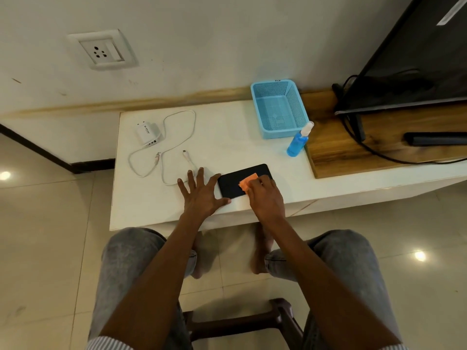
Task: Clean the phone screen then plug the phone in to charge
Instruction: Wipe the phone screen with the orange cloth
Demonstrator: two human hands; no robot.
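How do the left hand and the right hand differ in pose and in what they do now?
The left hand lies flat with fingers spread, empty, its thumb at the phone's near corner. The right hand is curled, pressing an orange cloth on the phone's screen. Both rest over the white table.

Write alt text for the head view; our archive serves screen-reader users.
A seated person's right hand wipes a dark phone with an orange cloth while the left hand steadies it on a white table. A white charger, blue spray bottle and blue basket sit behind.
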